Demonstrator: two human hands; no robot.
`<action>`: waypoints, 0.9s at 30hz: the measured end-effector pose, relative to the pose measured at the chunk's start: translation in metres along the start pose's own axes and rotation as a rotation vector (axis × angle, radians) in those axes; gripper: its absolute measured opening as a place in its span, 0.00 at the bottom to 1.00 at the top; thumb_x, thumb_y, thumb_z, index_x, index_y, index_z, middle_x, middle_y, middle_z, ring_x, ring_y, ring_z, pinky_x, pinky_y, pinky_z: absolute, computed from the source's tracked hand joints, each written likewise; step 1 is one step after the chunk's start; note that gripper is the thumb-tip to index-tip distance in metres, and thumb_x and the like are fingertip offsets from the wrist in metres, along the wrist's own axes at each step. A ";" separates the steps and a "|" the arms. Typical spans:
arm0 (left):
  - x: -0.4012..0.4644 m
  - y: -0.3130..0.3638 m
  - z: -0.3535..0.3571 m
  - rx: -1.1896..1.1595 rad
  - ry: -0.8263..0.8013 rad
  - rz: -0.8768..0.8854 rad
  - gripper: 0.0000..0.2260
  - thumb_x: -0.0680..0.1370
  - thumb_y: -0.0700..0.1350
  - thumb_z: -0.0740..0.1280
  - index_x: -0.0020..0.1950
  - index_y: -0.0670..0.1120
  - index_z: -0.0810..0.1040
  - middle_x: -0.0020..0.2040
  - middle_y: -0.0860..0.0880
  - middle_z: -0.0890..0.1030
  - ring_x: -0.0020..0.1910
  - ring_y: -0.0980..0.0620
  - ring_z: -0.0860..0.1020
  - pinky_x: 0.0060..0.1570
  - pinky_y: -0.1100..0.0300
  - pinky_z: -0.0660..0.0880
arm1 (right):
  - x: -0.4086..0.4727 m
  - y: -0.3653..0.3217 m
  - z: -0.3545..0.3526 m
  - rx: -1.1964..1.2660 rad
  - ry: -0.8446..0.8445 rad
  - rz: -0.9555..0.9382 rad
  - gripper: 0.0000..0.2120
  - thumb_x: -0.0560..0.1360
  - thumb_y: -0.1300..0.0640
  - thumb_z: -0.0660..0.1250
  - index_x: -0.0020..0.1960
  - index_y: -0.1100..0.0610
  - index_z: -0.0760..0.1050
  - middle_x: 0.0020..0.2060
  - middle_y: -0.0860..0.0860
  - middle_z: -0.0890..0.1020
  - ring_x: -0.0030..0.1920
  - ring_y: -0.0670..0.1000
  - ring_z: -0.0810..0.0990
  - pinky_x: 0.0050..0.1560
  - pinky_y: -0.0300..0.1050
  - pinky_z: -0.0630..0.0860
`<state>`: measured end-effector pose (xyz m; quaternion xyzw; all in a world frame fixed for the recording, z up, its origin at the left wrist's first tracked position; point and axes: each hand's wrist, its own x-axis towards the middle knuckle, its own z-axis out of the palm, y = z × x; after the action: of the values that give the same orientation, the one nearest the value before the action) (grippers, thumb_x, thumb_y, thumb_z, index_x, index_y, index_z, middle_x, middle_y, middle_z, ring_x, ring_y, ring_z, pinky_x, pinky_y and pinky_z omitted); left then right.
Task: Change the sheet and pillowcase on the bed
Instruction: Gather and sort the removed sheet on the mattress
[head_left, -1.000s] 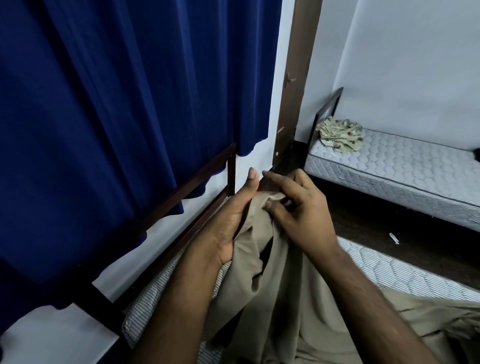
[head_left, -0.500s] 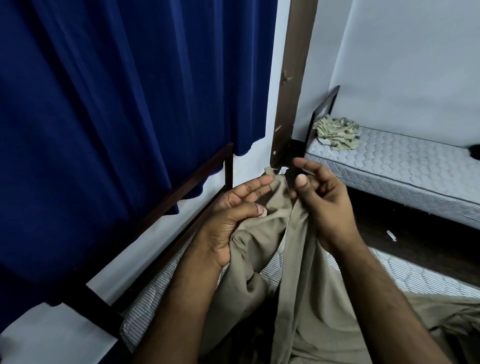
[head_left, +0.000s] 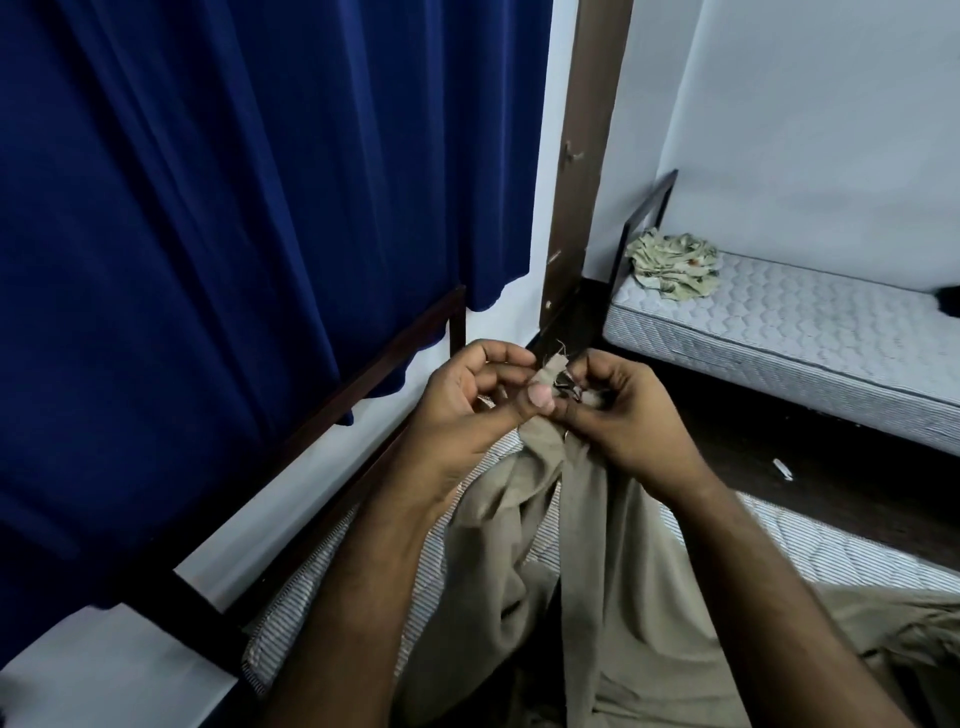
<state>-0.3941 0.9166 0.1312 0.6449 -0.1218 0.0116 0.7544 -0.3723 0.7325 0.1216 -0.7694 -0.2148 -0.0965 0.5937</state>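
Blue curtain (head_left: 234, 234) fills the left, hanging behind the dark bed frame (head_left: 374, 364).

Near mattress (head_left: 810, 545): bare, quilted top and striped side showing. No sheet spread on it. Old sheet looks to be already off; that step judged done.

Second bed (head_left: 810, 332) across the dark floor, also a bare mattress. Crumpled patterned cloth (head_left: 675, 265) sits at its head end; could be removed bedding, cannot tell.

Tan sheet (head_left: 597, 597): bunched, draping down from both hands onto the near mattress. Not laid out, not tucked.

Left hand (head_left: 467, 410): fingers curled, thumb and forefinger pinching the sheet's frayed corner. Right hand (head_left: 618, 415): fingers curled tight, pinching the same corner from the other side. Hands nearly touching.

Judgement: finding a corner to orient the sheet. Left to do: spread, fit and tuck it, then the pillowcase. No pillow or pillowcase in view.
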 end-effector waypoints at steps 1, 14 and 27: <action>0.000 0.001 0.001 0.033 0.039 0.015 0.15 0.71 0.44 0.78 0.55 0.46 0.80 0.45 0.45 0.85 0.47 0.51 0.82 0.56 0.47 0.76 | 0.000 -0.001 0.003 -0.050 0.002 -0.024 0.14 0.70 0.55 0.79 0.39 0.57 0.74 0.31 0.47 0.74 0.35 0.44 0.70 0.36 0.42 0.68; -0.002 -0.022 0.027 -0.097 0.361 0.078 0.09 0.72 0.31 0.73 0.50 0.38 0.80 0.47 0.41 0.85 0.47 0.45 0.84 0.53 0.45 0.80 | 0.000 -0.030 0.023 0.204 -0.276 0.063 0.14 0.74 0.46 0.73 0.45 0.57 0.78 0.31 0.66 0.72 0.35 0.56 0.67 0.38 0.50 0.66; -0.012 -0.037 0.076 -0.346 0.523 -0.006 0.10 0.77 0.30 0.66 0.43 0.45 0.77 0.51 0.33 0.81 0.55 0.32 0.80 0.65 0.33 0.72 | 0.000 -0.027 0.034 0.023 0.367 0.032 0.13 0.81 0.49 0.65 0.42 0.56 0.73 0.33 0.53 0.79 0.35 0.47 0.76 0.40 0.51 0.75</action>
<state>-0.4121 0.8374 0.1032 0.4826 0.0778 0.1539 0.8587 -0.3879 0.7702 0.1357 -0.7353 -0.0917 -0.2235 0.6333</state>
